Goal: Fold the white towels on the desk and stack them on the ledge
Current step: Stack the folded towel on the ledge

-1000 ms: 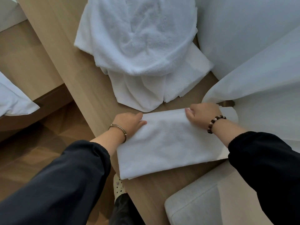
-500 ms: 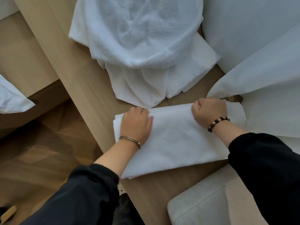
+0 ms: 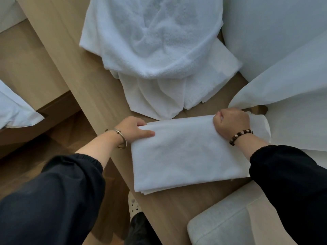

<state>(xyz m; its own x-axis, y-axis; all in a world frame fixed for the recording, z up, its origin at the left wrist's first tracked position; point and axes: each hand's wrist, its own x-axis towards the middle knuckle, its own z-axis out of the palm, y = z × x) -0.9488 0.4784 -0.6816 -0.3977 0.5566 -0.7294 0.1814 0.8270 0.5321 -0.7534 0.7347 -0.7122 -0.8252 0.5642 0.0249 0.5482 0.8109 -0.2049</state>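
Observation:
A folded white towel [image 3: 187, 154] lies flat on the wooden desk [image 3: 83, 82] near its front edge. My left hand [image 3: 134, 129] pinches the towel's far left corner, thumb on top and fingers under the fold. My right hand [image 3: 231, 122] grips the far right edge with curled fingers. Behind the folded towel, a heap of unfolded white towels [image 3: 155, 43] sits on the desk, one thick terry towel draped over thinner ones.
Sheer white curtain fabric [image 3: 283, 71] hangs over the desk's right side, touching the folded towel's right end. A light upholstered chair [image 3: 230, 221] stands at the bottom right. A lower wooden ledge [image 3: 26, 68] and white bedding [image 3: 12, 110] lie to the left, above wooden floor.
My left hand went from lying flat on the towel's left part to pinching its far left corner. My right hand keeps its grip on the far right edge.

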